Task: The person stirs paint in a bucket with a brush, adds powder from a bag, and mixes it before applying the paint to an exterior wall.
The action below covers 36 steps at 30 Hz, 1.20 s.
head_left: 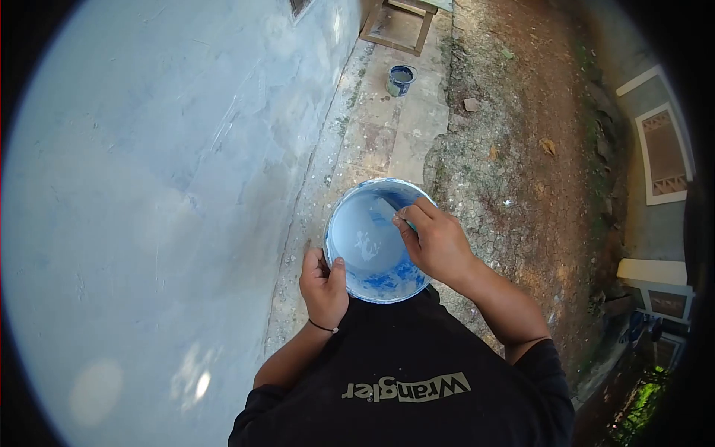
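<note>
A paint bucket [350,289] is held close in front of my black shirt, its inner wall smeared with blue. Pale blue paint [365,242] lies inside it, with a few lighter streaks on the surface. My left hand [325,289] grips the bucket's left rim, thumb over the edge and fingers around the outside. My right hand [436,240] reaches over the right rim, fingers pinched. From them a thin, flat, paint-coated tool [388,209] extends into the bucket; its exact kind is hard to make out, and its grip end is hidden by the fingers.
A pale blue painted wall [171,194] rises along the left. Ahead on the concrete strip [372,134] stand a small dark bucket [401,80] and a wooden frame [395,30]. Rough cracked ground [514,179] with stones runs along the right, towards a building with a window [664,153].
</note>
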Motion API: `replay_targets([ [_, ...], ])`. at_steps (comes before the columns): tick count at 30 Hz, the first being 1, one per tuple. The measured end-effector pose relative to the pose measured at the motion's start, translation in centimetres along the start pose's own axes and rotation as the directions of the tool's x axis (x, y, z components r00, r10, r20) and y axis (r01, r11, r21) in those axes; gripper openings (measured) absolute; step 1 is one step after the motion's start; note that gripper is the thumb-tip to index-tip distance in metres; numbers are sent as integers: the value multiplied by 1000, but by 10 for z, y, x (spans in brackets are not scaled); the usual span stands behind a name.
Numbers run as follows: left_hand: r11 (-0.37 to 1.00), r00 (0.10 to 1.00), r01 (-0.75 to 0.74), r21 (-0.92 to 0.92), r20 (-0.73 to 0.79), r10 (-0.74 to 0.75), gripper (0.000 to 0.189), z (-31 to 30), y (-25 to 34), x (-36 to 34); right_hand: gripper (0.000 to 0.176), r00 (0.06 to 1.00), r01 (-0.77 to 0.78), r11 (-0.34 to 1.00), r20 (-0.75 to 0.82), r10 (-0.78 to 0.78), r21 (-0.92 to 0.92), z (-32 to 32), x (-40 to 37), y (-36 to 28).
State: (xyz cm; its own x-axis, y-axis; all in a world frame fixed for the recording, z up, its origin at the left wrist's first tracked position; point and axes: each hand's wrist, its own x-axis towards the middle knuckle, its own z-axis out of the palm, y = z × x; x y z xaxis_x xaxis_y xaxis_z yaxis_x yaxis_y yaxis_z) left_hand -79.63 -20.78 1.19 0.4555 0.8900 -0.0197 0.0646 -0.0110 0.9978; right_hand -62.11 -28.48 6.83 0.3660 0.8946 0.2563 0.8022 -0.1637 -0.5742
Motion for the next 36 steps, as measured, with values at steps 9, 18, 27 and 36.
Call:
replay_targets([
  [9,999,986,-24,32,166,18,12,100,-2,132,8,988,-149,964,-16,156,219,-12,77,85],
  [18,998,977,-51,29,206,44,15,197,7,306,9,975,-171,985,-138,172,15,-72,241,209],
  [27,998,979,-44,33,198,37,15,278,31,431,7,976,-209,962,-28,217,178,-95,341,284],
  [36,991,994,-96,96,56,90,15,375,37,542,7,987,-86,996,-137,86,4,-144,477,403],
])
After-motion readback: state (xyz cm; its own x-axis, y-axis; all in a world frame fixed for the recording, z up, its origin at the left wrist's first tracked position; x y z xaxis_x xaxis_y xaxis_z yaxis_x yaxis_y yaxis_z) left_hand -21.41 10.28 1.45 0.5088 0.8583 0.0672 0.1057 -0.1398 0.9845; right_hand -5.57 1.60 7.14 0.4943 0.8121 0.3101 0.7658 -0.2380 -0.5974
